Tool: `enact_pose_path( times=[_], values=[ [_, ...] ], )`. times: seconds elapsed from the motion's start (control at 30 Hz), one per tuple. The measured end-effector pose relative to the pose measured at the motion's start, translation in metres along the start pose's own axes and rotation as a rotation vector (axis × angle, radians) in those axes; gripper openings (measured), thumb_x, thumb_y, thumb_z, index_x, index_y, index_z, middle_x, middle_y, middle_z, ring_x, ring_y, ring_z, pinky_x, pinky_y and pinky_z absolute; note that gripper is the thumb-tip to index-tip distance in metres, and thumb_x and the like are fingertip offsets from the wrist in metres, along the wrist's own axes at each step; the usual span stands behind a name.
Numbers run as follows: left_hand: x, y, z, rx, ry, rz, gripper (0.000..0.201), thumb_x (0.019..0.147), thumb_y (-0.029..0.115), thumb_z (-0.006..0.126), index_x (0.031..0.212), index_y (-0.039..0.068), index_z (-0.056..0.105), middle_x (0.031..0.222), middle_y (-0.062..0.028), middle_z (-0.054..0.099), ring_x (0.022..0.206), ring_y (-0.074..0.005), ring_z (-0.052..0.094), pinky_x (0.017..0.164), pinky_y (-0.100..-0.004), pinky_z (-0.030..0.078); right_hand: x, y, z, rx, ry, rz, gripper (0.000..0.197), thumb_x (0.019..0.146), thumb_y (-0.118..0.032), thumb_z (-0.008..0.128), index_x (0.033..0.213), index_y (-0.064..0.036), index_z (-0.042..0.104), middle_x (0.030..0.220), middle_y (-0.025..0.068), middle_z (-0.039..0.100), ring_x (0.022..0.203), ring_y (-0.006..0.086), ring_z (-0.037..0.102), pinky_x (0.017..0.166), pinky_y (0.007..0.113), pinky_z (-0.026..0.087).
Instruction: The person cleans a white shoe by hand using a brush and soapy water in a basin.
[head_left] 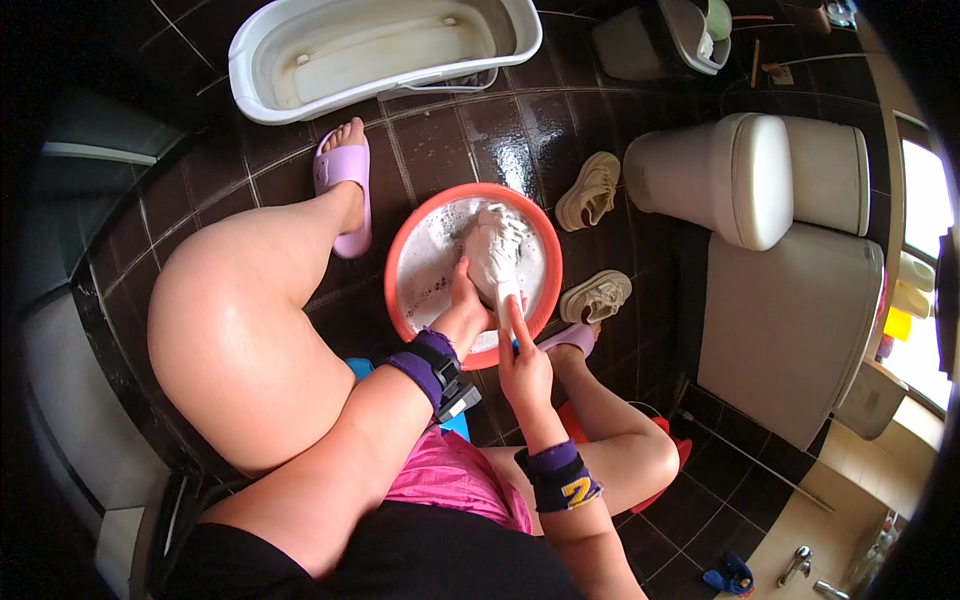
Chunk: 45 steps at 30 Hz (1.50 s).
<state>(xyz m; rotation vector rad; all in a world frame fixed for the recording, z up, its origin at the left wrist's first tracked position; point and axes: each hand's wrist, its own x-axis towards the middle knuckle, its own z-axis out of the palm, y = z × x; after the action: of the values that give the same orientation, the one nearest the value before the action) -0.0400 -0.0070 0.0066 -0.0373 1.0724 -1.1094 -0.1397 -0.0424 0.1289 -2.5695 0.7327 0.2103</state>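
Note:
A white, foam-covered shoe is held tilted over the orange basin, which contains suds and cloudy water. My left hand grips the shoe low on its near left side, some fingers hidden beneath it. In my right hand is a brush with a white handle, a bit of blue showing between the fingers. The index finger lies along the handle. Lather at the shoe's near end hides the bristles. Both wrists wear purple bands, the left one with a black device strapped on.
Two light sneakers stand right of the basin, before the white toilet. A white tub stands beyond. Lilac slippers are on my feet. A bin stands far right. The dark tiles look wet.

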Motion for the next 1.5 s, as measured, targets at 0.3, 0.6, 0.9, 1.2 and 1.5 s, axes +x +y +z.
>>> enact_pose_path(
  times=[0.3, 0.6, 0.9, 1.2, 1.5],
  values=[
    [-0.009, 0.004, 0.011, 0.01, 0.006, 0.016, 0.074, 0.088, 0.065, 0.022, 0.132, 0.011, 0.047, 0.127, -0.0186, 0.051, 0.106, -0.0414, 0.051, 0.084, -0.059, 0.045, 0.012, 0.019, 0.006, 0.018, -0.09, -0.007, 0.051, 0.093, -0.024, 0.055, 0.142, -0.0277, 0.041, 0.079, 0.024, 0.065, 0.071, 0.041, 0.064, 0.061, 0.047, 0.052],
    [-0.007, 0.004, 0.005, 0.281, 0.16, 0.089, 0.064, 0.089, 0.065, 0.029, 0.127, 0.019, 0.052, 0.12, -0.0088, 0.058, 0.105, -0.0314, 0.058, 0.082, -0.0578, 0.047, 0.022, 0.033, 0.016, 0.438, 0.081, 0.001, 0.049, 0.097, -0.023, 0.05, 0.145, -0.018, 0.037, 0.133, 0.0191, 0.052, 0.122, 0.0345, 0.05, 0.093, 0.037, 0.045],
    [-0.01, 0.004, -0.01, 0.406, 0.0, 0.282, 0.054, 0.092, 0.05, 0.051, 0.122, 0.006, 0.052, 0.107, -0.0128, 0.062, 0.089, -0.026, 0.064, 0.075, -0.0416, 0.058, 0.017, -0.001, 0.018, 0.343, 0.076, 0.107, 0.052, 0.096, -0.024, 0.052, 0.145, -0.0228, 0.036, 0.101, 0.0304, 0.062, 0.094, 0.0418, 0.063, 0.075, 0.045, 0.051],
    [-0.019, -0.035, -0.009, 0.326, -0.268, 0.221, 0.056, 0.099, 0.055, 0.024, 0.133, 0.016, 0.043, 0.109, 0.0012, 0.055, 0.091, -0.0104, 0.052, 0.086, -0.0297, 0.045, 0.056, 0.016, 0.007, 0.238, 0.153, 0.208, 0.048, 0.096, -0.023, 0.052, 0.143, -0.0228, 0.04, 0.07, 0.0117, 0.067, 0.061, 0.0175, 0.065, 0.059, 0.029, 0.051],
    [-0.057, -0.046, 0.003, 0.625, -0.668, 0.281, 0.054, 0.103, 0.042, 0.025, 0.147, 0.012, 0.019, 0.146, -0.012, 0.036, 0.136, -0.0216, 0.036, 0.114, -0.0393, 0.027, 0.027, 0.021, 0.001, 0.164, 0.124, 0.182, 0.051, 0.095, -0.033, 0.048, 0.144, -0.0306, 0.035, 0.095, 0.0245, 0.066, 0.076, 0.0422, 0.065, 0.064, 0.048, 0.052]
  ],
)
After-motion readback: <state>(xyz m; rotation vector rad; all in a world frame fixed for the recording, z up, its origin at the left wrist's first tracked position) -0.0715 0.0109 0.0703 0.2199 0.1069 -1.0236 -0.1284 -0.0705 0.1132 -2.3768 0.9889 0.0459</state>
